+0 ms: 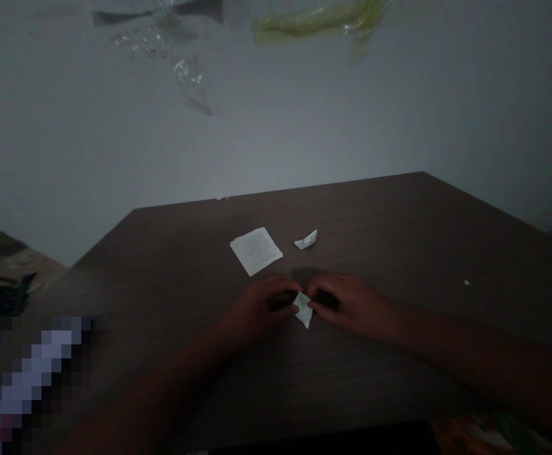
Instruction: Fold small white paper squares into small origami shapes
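Both my hands rest on a dark wood-grain table (171,354) and meet over a small folded white paper (303,309). My left hand (261,306) pinches the paper's left side, and my right hand (346,303) pinches its right side. My fingers hide part of the fold. Just beyond my left hand lies a square sheet of printed white paper (255,251), flat on the table. A smaller folded white paper piece (306,240) sits to its right, beyond my fingertips.
A tiny white scrap (466,282) lies on the right of the table. Behind the table's far edge stands a grey wall (276,126). Clear plastic and green film (318,19) show at the top. A pixelated object (33,379) blocks the lower left.
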The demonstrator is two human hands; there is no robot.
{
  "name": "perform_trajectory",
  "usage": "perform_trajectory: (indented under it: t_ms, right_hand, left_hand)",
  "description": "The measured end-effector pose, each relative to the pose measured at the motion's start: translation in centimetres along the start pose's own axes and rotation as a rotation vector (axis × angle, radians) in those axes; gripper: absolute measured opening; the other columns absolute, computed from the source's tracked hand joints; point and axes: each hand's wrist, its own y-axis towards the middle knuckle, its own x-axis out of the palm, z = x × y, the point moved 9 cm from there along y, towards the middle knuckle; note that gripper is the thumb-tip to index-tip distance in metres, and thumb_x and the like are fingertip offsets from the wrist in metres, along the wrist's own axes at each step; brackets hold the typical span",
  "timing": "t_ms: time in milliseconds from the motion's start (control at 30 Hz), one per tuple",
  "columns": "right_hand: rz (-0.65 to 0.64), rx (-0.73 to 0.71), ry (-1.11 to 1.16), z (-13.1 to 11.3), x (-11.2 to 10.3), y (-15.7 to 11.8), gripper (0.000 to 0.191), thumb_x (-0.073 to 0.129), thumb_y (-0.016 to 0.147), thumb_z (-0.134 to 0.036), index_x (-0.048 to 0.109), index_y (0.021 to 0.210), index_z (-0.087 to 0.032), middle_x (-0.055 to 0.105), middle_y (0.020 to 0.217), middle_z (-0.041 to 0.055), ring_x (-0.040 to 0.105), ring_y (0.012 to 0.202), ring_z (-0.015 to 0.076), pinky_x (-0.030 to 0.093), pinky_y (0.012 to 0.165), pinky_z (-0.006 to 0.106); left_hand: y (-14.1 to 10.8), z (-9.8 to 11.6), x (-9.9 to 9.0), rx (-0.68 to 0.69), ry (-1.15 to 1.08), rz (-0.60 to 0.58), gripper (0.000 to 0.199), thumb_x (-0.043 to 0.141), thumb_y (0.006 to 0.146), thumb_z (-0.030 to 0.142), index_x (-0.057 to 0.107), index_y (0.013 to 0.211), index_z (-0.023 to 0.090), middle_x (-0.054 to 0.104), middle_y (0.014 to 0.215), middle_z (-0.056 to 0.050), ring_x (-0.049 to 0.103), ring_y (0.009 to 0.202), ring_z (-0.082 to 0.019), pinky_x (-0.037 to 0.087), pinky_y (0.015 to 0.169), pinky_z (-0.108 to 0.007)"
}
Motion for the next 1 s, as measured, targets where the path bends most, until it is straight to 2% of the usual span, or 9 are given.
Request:
perform_trajectory:
  t_ms: [133, 233, 467, 700, 1000]
  right_hand:
    - [-0.005, -0.028, 0.03, 0.2, 0.0, 0.2, 0.009, 0.081, 0.112, -0.018, 0.079, 0.118, -0.025, 0.088, 0.117, 0.0061, 0.083, 0.108, 0.0244, 0.065, 0.102, 0.04]
    - [-0.022, -0.082, 0.061, 0.0, 0.0, 0.4, 0.007, 0.078, 0.116, -0.02, 0.08, 0.12, -0.025, 0.088, 0.119, 0.0072, 0.083, 0.111, 0.0249, 0.067, 0.105, 0.042]
    - [-0.103, -0.167, 0.071, -0.6, -0.2, 0.6, 0.011, 0.074, 0.123, -0.023, 0.085, 0.124, -0.025, 0.088, 0.123, 0.0098, 0.084, 0.116, 0.0252, 0.07, 0.106, 0.043]
    - [-0.169, -0.202, 0.05, -0.4, 0.2, 0.5, 0.016, 0.076, 0.118, -0.015, 0.088, 0.127, -0.023, 0.09, 0.127, 0.0107, 0.085, 0.123, 0.0258, 0.071, 0.111, 0.046]
    - [-0.166, -0.291, -0.028, -0.9, 0.4, 0.2, 0.023, 0.072, 0.119, -0.015, 0.09, 0.13, -0.023, 0.091, 0.126, 0.0107, 0.084, 0.123, 0.0278, 0.07, 0.116, 0.05]
  left_hand:
    - [0.0, 1.0, -0.4, 0.051, 0.189, -0.051, 0.029, 0.087, 0.108, 0.025, 0.09, 0.136, 0.029, 0.091, 0.142, -0.009, 0.085, 0.132, -0.033, 0.069, 0.122, -0.052]
    - [0.0, 1.3, -0.5, 0.089, 0.228, -0.084, 0.031, 0.088, 0.107, 0.025, 0.09, 0.138, 0.029, 0.092, 0.145, -0.009, 0.086, 0.133, -0.034, 0.069, 0.121, -0.051]
    - [-0.1, 2.0, -0.1, 0.215, 0.264, -0.194, 0.031, 0.084, 0.111, 0.023, 0.09, 0.141, 0.029, 0.091, 0.151, -0.01, 0.086, 0.141, -0.034, 0.065, 0.131, -0.053]
    - [-0.2, 1.8, 0.1, 0.246, 0.313, -0.283, 0.031, 0.08, 0.114, 0.021, 0.091, 0.142, 0.027, 0.089, 0.156, -0.013, 0.086, 0.143, -0.033, 0.064, 0.134, -0.051]
    - [-0.6, 2.3, 0.2, 0.25, 0.331, -0.295, 0.038, 0.077, 0.112, 0.014, 0.094, 0.141, 0.031, 0.088, 0.161, -0.01, 0.085, 0.144, -0.034, 0.064, 0.133, -0.049]
